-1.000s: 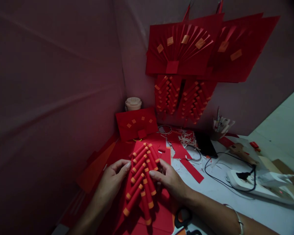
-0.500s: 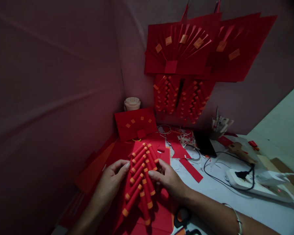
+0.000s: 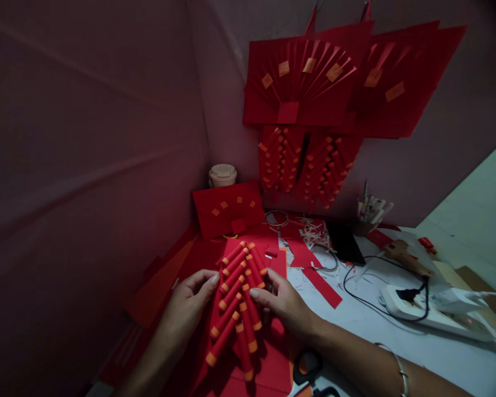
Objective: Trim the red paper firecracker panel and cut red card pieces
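Note:
Between my hands is a paper firecracker string, made of red rolled tubes with orange bands at their ends, set in two slanting rows. My left hand pinches its left edge between thumb and fingers. On the other side my right hand grips it, the thumb resting on the tubes and the fingers partly hidden behind. Red paper sheets lie beneath it. Black-handled scissors rest just below my right wrist, partly cut off by the frame's edge.
Red fan decorations and finished firecracker strings hang at the back. A red fan card leans by a white lidded container. To the right are paper shreds, a pen cup, a glue gun and a power strip.

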Tool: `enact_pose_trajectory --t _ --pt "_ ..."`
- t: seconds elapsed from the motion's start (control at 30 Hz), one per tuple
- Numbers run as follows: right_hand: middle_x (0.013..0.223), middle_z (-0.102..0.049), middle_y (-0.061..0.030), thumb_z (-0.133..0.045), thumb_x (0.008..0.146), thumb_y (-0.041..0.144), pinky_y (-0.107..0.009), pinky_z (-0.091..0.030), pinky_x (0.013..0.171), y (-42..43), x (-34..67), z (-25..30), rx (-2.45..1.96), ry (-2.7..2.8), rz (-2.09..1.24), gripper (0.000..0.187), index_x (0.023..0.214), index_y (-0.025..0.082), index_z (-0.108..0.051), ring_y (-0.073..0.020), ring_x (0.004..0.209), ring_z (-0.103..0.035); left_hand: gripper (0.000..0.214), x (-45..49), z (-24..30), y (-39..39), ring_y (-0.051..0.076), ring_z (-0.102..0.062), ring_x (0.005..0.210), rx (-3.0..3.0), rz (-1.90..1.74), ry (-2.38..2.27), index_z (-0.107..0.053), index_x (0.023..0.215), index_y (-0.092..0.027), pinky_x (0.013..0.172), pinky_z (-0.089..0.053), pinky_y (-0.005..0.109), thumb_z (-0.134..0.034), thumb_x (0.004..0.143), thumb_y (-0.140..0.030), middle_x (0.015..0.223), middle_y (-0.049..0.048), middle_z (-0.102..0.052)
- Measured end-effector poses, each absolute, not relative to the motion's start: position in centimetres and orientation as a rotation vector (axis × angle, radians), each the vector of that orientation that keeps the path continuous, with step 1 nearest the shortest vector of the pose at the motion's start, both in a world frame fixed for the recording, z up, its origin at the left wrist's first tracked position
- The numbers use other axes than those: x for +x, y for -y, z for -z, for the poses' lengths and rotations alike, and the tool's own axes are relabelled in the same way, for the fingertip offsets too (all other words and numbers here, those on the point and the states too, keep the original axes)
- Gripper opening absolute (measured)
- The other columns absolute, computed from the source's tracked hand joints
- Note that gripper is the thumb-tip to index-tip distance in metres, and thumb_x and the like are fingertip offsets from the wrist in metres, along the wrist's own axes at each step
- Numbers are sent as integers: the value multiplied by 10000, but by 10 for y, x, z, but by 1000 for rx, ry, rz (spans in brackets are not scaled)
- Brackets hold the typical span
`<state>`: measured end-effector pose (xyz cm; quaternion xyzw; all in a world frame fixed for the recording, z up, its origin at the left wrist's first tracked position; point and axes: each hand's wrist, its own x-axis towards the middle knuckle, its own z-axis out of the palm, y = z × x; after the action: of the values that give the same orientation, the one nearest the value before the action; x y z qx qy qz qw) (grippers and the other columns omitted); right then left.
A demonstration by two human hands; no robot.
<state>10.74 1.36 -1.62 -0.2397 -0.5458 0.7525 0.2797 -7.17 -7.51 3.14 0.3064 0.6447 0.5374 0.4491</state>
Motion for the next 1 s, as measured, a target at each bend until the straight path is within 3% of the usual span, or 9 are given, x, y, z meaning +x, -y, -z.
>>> enact_pose_trajectory --t 0.47,1.0 --pt "695 -590 52 -758 781 511 -195 -383 471 -14 107 16 -628 1450 -2022 424 940 185 -537 -91 527 -497 294 -72 -31 74 228 -693 767 756 -1331 -1590 -726 894 -208 696 -532 299 -727 766 -472 822 35 -774" --pt "663 -569 64 -764 769 524 -194 -372 441 -14 106 18 -643 1454 -2018 435 919 189 -531 -82 487 -479 344 -68 -37 74 225 -694 705 730 -1344 -1623 -746 852 -213 658 -531 294 -778 680 -510 785 35 -776"
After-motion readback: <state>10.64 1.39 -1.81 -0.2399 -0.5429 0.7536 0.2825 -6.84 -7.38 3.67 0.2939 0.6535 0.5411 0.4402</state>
